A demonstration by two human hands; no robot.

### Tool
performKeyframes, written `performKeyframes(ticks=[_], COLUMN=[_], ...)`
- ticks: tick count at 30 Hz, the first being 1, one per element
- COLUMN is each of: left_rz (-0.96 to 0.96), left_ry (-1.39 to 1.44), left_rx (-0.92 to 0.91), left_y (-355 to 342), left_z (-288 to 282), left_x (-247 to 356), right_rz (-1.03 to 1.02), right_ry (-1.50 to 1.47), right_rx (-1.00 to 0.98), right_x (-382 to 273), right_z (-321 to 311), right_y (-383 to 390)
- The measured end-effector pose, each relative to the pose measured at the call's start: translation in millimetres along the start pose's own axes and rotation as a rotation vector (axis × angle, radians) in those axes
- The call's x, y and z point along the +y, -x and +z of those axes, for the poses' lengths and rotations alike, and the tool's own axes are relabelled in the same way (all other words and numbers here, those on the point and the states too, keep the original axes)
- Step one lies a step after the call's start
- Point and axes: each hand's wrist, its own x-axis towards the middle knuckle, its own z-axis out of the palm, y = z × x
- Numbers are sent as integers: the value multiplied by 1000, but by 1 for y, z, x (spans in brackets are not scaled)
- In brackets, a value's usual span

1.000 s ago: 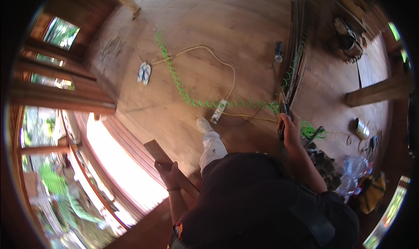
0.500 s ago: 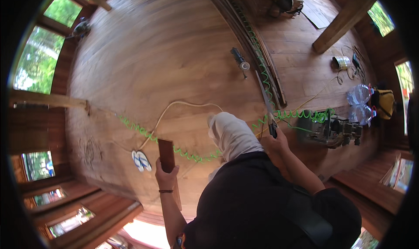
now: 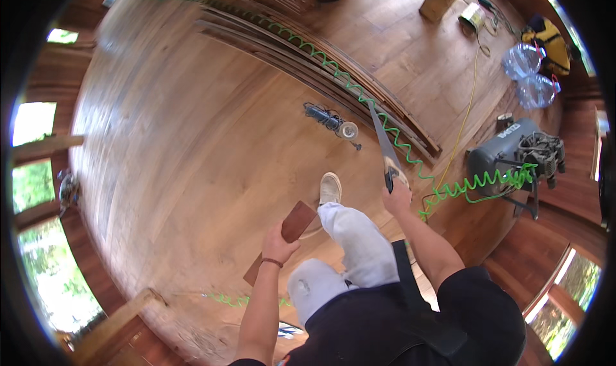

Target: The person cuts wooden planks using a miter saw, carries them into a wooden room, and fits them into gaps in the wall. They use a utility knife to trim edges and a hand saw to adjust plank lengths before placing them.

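So the left hand [image 3: 277, 243] is wrapped around a short reddish-brown wood board [image 3: 282, 239], fingers closed on its middle, with the board angled so one end points up toward the foot and the other sticks out below the wrist. There's a thin dark band on that wrist. The right hand [image 3: 396, 198] is clamped on the handle of a handsaw [image 3: 383, 144], blade pointing away toward the far side of the room, held above the floor.

Between the two hands you can see a leg in light grey trousers with a pale shoe [image 3: 330, 189] planted on the wooden floor [image 3: 192, 141].

Just past the saw tip a small power tool [image 3: 330, 121] with a round head lies on the floor. A coiled green air hose [image 3: 359, 96] runs from far left across a stack of long planks [image 3: 301, 51] and down to a grey compressor [image 3: 513, 157] on the right, well apart from the hands. A yellow cable [image 3: 468, 103] runs near it, and two clear plastic bottles [image 3: 529, 74] sit far right. Another bit of green hose lies near the left elbow.
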Motion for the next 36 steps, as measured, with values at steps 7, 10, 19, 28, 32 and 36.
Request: performKeyframes(ticks=[7,10,19,28,32,36], left_rz=[269,309,647,842,1043,1417], left_ry=[-276,-400,-555,-612,-406,-539], left_rx=[-164,-257,-339,-191,-19,-113], left_y=[-251,-332,-487,-508,-535,-543], left_z=[83,132,261,242,232,251], left_x=[-59,-81,-106,-70,-41,-13], right_rz=[-10,5,-63,-109,-95,71], right_ry=[242,409,5,-79,-651,-1240], right_rx=[243,212,726,152,205,349], right_x=[43,67,57,1,-59,-66], right_z=[93,116,270,363,337,280], right_y=[-175,-239,-249,-201,-167,-169])
